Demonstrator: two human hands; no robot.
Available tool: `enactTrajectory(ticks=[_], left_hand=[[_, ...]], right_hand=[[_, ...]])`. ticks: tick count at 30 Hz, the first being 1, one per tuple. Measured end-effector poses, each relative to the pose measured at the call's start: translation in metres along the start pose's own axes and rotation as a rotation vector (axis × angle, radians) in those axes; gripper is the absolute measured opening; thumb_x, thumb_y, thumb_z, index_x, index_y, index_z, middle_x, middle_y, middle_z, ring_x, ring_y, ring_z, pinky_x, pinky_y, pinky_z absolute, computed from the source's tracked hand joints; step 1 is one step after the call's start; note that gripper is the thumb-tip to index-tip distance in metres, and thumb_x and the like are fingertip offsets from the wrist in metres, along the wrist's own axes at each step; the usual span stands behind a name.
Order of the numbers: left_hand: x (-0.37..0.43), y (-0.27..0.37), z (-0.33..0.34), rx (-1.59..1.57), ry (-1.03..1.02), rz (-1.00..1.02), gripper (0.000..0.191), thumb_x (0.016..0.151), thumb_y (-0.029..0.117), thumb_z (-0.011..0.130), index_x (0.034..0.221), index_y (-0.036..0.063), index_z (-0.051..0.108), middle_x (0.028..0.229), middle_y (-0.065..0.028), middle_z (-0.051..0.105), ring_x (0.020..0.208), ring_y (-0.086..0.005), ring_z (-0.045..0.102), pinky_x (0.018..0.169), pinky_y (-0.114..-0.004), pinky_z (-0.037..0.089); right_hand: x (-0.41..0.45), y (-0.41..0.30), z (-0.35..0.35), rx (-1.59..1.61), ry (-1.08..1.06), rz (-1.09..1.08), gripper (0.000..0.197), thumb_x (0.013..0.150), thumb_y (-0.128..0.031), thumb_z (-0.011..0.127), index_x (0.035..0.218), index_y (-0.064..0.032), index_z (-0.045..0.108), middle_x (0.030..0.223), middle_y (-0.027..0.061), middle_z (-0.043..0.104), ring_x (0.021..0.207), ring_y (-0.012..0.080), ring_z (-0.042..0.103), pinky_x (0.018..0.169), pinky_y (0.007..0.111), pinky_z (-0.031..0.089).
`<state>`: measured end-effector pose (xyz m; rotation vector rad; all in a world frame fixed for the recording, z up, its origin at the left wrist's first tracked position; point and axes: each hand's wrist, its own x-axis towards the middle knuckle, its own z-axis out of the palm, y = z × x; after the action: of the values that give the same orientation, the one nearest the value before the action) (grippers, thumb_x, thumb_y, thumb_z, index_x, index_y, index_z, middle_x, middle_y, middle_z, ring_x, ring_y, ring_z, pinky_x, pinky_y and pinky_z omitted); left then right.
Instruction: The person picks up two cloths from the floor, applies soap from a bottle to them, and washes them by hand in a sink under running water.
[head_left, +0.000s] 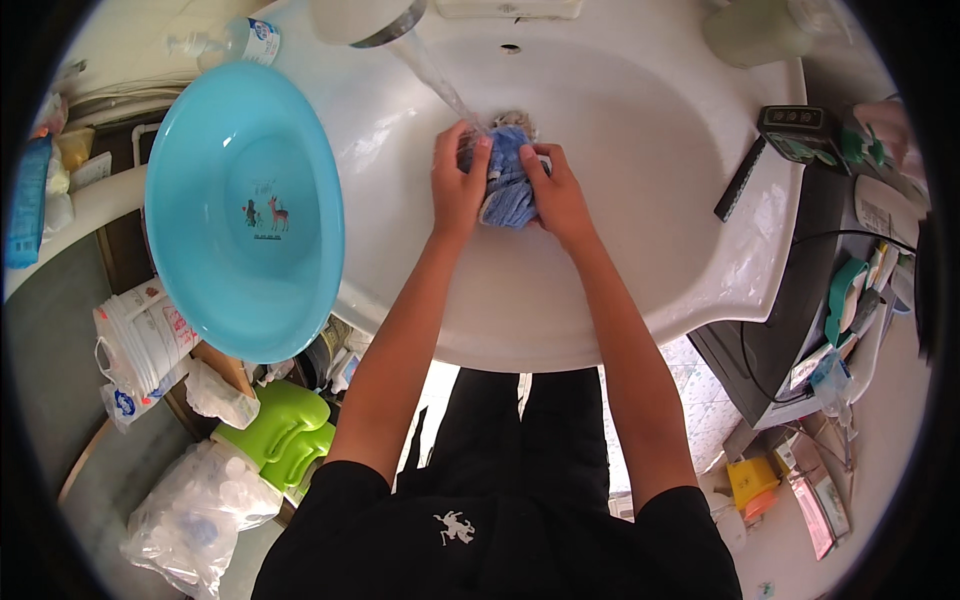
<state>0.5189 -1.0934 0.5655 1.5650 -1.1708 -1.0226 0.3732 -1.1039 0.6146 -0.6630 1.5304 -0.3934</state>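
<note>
A bunched, wet blue cloth (511, 176) is held between both my hands over the white sink basin (637, 187). My left hand (461, 176) grips its left side, thumb on top. From the right, my right hand (559, 191) grips it with the thumb against the front and the other fingers partly hidden. Running water (435, 79) falls from the faucet (367, 19) at the top and lands by my left fingers. Just beyond the cloth a brownish, blurred clump (516, 120) shows; what it is I cannot tell.
A light-blue plastic basin (300, 285) with a printed deer rests at the sink's left edge. Behind it stands a pump bottle (255, 41). A black comb (739, 180) and a dark box-like object (799, 127) lie on the right rim. Below left are a white bucket (142, 334) and plastic bags (199, 517).
</note>
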Motion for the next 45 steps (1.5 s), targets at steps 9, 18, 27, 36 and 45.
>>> enactTrajectory(ticks=[9, 18, 27, 36, 45], left_hand=[[0.015, 0.023, -0.026, 0.57, -0.109, -0.136, 0.023, 0.091, 0.025, 0.069, 0.101, 0.004, 0.068, 0.08, -0.0086, 0.059, 0.067, -0.0179, 0.051, 0.063, -0.033, 0.042], [0.019, 0.022, -0.052, 0.115, -0.355, -0.287, 0.032, 0.083, 0.031, 0.076, 0.1, 0.0052, 0.067, 0.08, -0.0034, 0.061, 0.077, -0.0152, 0.059, 0.071, -0.03, 0.047], [-0.026, 0.069, -0.078, 0.094, -0.68, -0.213, 0.029, 0.086, 0.028, 0.076, 0.084, 0.0028, 0.063, 0.085, -0.0028, 0.055, 0.075, -0.0128, 0.051, 0.071, -0.027, 0.043], [-0.042, 0.069, -0.104, 0.058, -0.445, -0.278, 0.02, 0.088, 0.014, 0.071, 0.094, 0.0047, 0.054, 0.093, -0.0012, 0.055, 0.085, -0.0105, 0.053, 0.079, -0.025, 0.043], [-0.05, 0.06, -0.095, -0.51, -0.312, -0.357, 0.042, 0.089, 0.0, 0.062, 0.128, 0.0091, 0.054, 0.115, -0.0027, 0.059, 0.101, -0.0134, 0.058, 0.091, -0.026, 0.045]], right_hand=[[-0.028, 0.008, -0.073, -1.152, 0.337, -0.609, 0.043, 0.086, -0.043, 0.068, 0.113, -0.0109, 0.063, 0.083, 0.0155, 0.067, 0.081, 0.0305, 0.065, 0.078, 0.042, 0.049], [-0.02, -0.027, -0.054, -0.738, -0.211, -0.494, 0.02, 0.078, -0.013, 0.069, 0.088, -0.0054, 0.054, 0.092, 0.0127, 0.063, 0.091, 0.0311, 0.058, 0.075, 0.042, 0.045], [-0.073, -0.014, -0.089, -0.694, -0.408, -0.611, 0.022, 0.079, -0.005, 0.067, 0.091, -0.0056, 0.049, 0.089, 0.0101, 0.056, 0.082, 0.0254, 0.052, 0.075, 0.035, 0.044], [-0.085, -0.024, -0.088, -0.316, -0.216, -0.712, 0.04, 0.079, 0.003, 0.07, 0.116, -0.0099, 0.058, 0.1, 0.0064, 0.059, 0.095, 0.0191, 0.058, 0.085, 0.031, 0.047], [-0.081, -0.056, -0.107, -1.206, -0.571, -0.091, 0.036, 0.085, -0.03, 0.072, 0.102, 0.0004, 0.063, 0.092, 0.0156, 0.062, 0.077, 0.0277, 0.057, 0.071, 0.035, 0.045]])
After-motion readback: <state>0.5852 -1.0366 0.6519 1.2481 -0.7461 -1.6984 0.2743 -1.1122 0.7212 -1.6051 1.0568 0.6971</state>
